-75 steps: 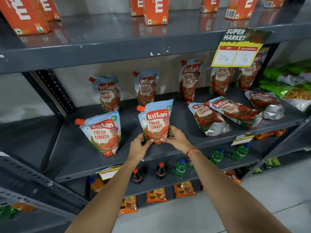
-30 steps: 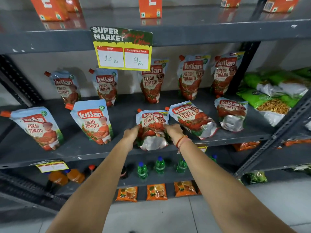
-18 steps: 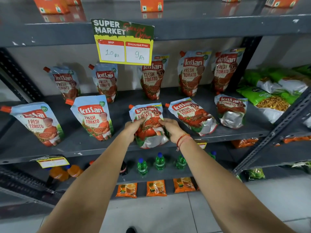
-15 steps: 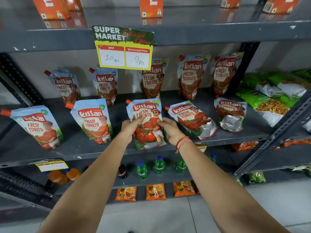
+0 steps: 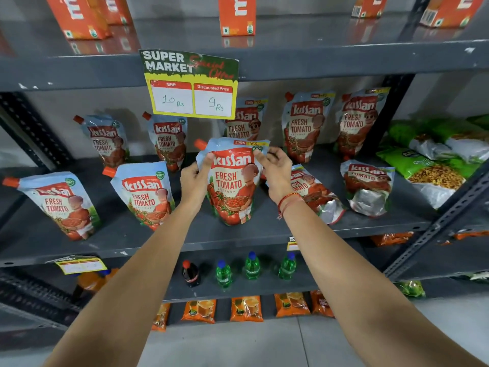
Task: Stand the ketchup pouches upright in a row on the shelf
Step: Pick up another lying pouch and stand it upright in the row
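A ketchup pouch (image 5: 231, 186) with an orange spout stands upright near the front of the grey shelf (image 5: 238, 234). My left hand (image 5: 194, 178) grips its upper left edge and my right hand (image 5: 275, 172) holds its upper right edge. Two more pouches stand upright in the front row to the left, one at centre-left (image 5: 144, 194) and one at the far left (image 5: 59, 205). To the right, a pouch (image 5: 315, 192) lies flat, partly behind my right wrist, and another pouch (image 5: 367, 186) is slumped. Several pouches lean against the back wall (image 5: 304, 125).
A yellow price sign (image 5: 190, 86) hangs from the upper shelf, where orange cartons (image 5: 236, 14) stand. Green snack bags (image 5: 428, 165) lie at the shelf's right end behind a diagonal grey brace (image 5: 444, 221). Small bottles (image 5: 251, 266) and orange sachets sit on lower shelves.
Both hands left the second upright pouch, took hold of a pouch lying flat, and tilted it up until it stands upright. My hands slid from its sides to its top corners.
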The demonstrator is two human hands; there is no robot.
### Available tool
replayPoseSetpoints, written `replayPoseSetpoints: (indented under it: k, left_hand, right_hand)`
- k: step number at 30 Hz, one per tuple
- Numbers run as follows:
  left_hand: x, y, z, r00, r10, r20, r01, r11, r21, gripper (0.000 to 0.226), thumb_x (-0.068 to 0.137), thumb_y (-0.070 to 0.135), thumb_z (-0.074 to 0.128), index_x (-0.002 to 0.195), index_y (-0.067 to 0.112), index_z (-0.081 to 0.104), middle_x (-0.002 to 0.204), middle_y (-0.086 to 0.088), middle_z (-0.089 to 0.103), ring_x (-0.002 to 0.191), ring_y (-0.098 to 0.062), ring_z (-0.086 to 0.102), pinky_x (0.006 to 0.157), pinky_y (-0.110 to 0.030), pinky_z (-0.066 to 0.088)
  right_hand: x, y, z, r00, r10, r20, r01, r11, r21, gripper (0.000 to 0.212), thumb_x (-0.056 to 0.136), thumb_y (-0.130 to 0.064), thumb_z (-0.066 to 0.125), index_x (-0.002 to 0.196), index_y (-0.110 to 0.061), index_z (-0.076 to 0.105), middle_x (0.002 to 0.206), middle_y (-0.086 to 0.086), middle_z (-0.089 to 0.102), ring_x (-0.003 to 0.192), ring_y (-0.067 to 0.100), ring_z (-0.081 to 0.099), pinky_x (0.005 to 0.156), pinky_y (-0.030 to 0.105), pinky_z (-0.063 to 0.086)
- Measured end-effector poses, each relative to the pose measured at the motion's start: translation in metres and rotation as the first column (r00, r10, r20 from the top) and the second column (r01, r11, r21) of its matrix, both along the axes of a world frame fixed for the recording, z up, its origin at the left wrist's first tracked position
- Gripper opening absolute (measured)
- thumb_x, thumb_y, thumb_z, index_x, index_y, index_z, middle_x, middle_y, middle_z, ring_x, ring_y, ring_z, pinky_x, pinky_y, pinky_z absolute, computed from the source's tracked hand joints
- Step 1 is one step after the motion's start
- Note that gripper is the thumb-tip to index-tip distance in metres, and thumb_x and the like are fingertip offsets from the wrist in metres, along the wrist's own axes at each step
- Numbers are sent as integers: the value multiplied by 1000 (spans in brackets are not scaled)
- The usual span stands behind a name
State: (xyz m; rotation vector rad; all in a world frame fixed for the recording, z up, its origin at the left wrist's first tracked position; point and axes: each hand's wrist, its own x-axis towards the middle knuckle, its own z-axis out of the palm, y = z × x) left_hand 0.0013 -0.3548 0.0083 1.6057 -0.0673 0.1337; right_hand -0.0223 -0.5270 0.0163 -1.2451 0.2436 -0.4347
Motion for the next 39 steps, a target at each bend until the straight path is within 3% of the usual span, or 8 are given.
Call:
replayPoseSetpoints:
  k: [5, 9, 15, 20, 26, 28, 33, 39]
  left_hand:
    - [-18, -16, -6, 985, 174, -1, -173, 982, -75, 46, 88, 47, 52, 102, 4, 59, 107, -13, 61, 103, -27, 60, 93, -42, 50]
    - [-54, -46, -15, 854, 483, 192, -492, 871, 1, 45, 88, 38, 54, 116, 4, 48, 111, -14, 47, 104, -24, 48, 92, -34, 42]
    - [-85, -94, -43, 898, 48, 436, -172, 953, 248, 29, 88, 29, 52, 111, 12, 50, 107, 2, 44, 97, -5, 43, 87, -17, 37]
    - [-72, -133, -51, 939, -307, 157, 207, 867, 453, 25, 86, 18, 60, 110, 11, 58, 108, -6, 48, 83, -16, 59, 82, -32, 50]
    - [-48, -157, -69, 935, -133, -329, 241, 918, 314, 53, 87, 24, 58, 133, 7, 38, 135, -18, 47, 124, -33, 44, 101, -37, 37]
    - [-42, -163, -71, 902, -86, -422, 188, 960, 206, 57, 87, 27, 59, 136, 8, 36, 136, -16, 50, 122, -33, 49, 100, -40, 42]
    - [-21, -177, -68, 778, -33, -628, 65, 997, 28, 50, 86, 29, 57, 127, 1, 46, 129, -18, 56, 113, -34, 56, 99, -45, 47]
    - [-10, -186, -59, 718, -138, -682, 25, 985, -173, 37, 88, 24, 58, 118, 4, 50, 124, -15, 61, 108, -30, 60, 93, -40, 50]
  right_hand:
    - [-3, -8, -1, 999, 50, 15, -50, 999, -15, 14, 81, -14, 71, 86, -16, 58, 86, 7, 69, 90, 24, 66, 87, 40, 55]
    - [-8, -33, 3, 998, 39, 41, -36, 997, -67, 17, 84, -32, 67, 92, -18, 61, 88, 1, 71, 85, 12, 69, 74, 24, 57]
    - [-10, -93, -14, 963, -198, -180, 76, 847, -526, 31, 87, -40, 61, 99, -12, 66, 102, 10, 71, 102, 25, 65, 87, 27, 46]
    - [-10, -133, -37, 734, -266, -625, -462, 479, -746, 52, 85, -35, 62, 125, -3, 54, 129, 19, 58, 120, 35, 53, 98, 38, 44]
    - [-14, -131, -48, 659, -294, -692, -599, 351, -720, 60, 87, -37, 56, 136, -8, 40, 142, 18, 43, 130, 37, 40, 110, 45, 33]
    - [-16, -134, -51, 639, -279, -717, -598, 406, -691, 62, 85, -37, 59, 136, -8, 39, 142, 18, 43, 130, 37, 40, 110, 45, 34]
    - [-24, -157, -53, 694, -106, -712, -273, 876, -397, 49, 86, -32, 64, 118, 3, 55, 121, 18, 63, 107, 32, 63, 83, 32, 51]
    - [-31, -158, -51, 712, 32, -702, -171, 977, -129, 52, 85, -29, 66, 121, 6, 54, 118, 22, 64, 107, 33, 64, 83, 34, 52]
